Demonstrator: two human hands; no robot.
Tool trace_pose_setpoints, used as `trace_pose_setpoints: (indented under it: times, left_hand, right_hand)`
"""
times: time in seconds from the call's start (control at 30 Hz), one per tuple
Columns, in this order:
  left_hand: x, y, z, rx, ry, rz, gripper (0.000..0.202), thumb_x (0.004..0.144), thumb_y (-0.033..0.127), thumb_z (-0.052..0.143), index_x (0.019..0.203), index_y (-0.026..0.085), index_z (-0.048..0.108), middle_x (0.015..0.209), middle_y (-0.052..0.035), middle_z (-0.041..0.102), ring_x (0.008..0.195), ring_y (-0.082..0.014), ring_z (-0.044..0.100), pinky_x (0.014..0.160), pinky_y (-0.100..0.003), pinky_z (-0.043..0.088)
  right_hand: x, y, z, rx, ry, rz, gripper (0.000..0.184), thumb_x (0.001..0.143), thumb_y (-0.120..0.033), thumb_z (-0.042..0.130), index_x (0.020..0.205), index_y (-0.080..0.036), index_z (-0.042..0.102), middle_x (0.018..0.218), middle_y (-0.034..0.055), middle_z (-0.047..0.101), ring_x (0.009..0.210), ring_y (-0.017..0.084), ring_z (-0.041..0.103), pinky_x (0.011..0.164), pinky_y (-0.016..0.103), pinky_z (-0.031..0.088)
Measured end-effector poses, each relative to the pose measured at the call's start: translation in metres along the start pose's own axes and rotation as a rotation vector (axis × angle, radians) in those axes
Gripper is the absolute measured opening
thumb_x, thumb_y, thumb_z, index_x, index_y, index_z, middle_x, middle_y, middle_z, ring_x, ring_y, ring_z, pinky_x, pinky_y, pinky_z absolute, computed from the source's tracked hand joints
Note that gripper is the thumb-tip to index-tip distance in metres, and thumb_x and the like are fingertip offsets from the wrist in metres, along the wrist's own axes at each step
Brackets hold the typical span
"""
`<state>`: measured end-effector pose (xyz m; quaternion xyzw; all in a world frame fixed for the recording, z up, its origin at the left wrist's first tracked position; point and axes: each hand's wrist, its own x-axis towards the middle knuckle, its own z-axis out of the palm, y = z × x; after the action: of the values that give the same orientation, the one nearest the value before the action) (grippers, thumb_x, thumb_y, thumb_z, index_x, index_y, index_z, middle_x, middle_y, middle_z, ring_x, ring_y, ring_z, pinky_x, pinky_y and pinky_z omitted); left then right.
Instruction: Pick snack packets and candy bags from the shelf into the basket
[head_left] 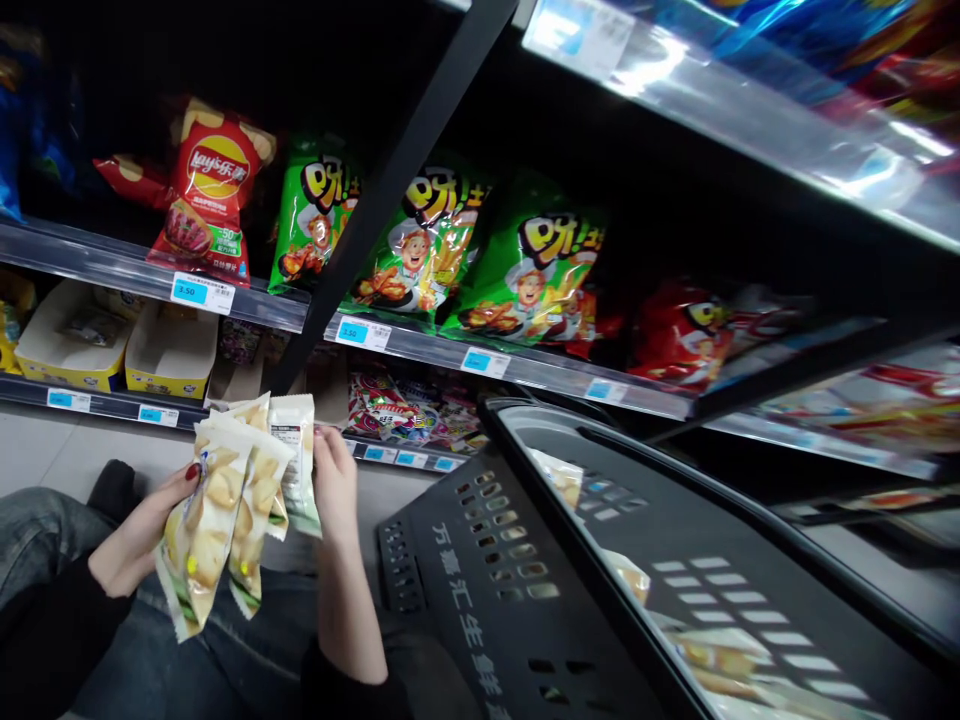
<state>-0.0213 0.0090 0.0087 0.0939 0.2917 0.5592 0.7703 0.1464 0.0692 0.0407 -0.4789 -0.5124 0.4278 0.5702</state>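
Red Lay's bag [210, 200] on mid shelf [90, 258], L of 3 green snack bags [416, 255]; red pkg [679, 335] farther R. Yellow/wht boxes [169, 350] on btm shelf [109, 404]. Price tags [202, 293] on both.

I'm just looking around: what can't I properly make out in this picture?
All in the head view:
- Left hand: most fingers, hidden behind the snack packets.
- Back label: its print, too small.
- Contents of the shopping basket: partly hidden by its near wall, cut off by the lower edge.
- Upper-shelf bags: blurred, cut off by the picture's edges.
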Motion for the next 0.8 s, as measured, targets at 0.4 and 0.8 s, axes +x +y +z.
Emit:
trace_pose_setpoints:
  times: [0.4, 0.8]
  left_hand:
    - [0.004, -0.001, 0.007, 0.148, 0.143, 0.297, 0.042, 0.064, 0.022, 0.072, 0.105, 0.020, 0.060, 0.093, -0.0061, 0.072, 0.086, -0.0261, 0.066, 0.075, -0.030, 0.053]
    - [0.006, 0.002, -0.010, 0.121, 0.123, 0.320, 0.059, 0.049, 0.024, 0.081, 0.104, 0.018, 0.060, 0.086, -0.0071, 0.073, 0.088, -0.0303, 0.065, 0.077, -0.036, 0.052]
  right_hand:
    - [-0.050, -0.047, 0.034, -0.596, -0.206, -0.052, 0.042, 0.064, -0.032, 0.065, 0.098, -0.019, 0.045, 0.100, 0.0088, 0.052, 0.091, 0.025, 0.052, 0.075, 0.038, 0.043]
    - [-0.044, -0.037, 0.029, -0.571, -0.421, -0.245, 0.036, 0.080, -0.024, 0.050, 0.115, -0.017, 0.046, 0.115, 0.0127, 0.052, 0.106, 0.026, 0.048, 0.087, 0.041, 0.041]
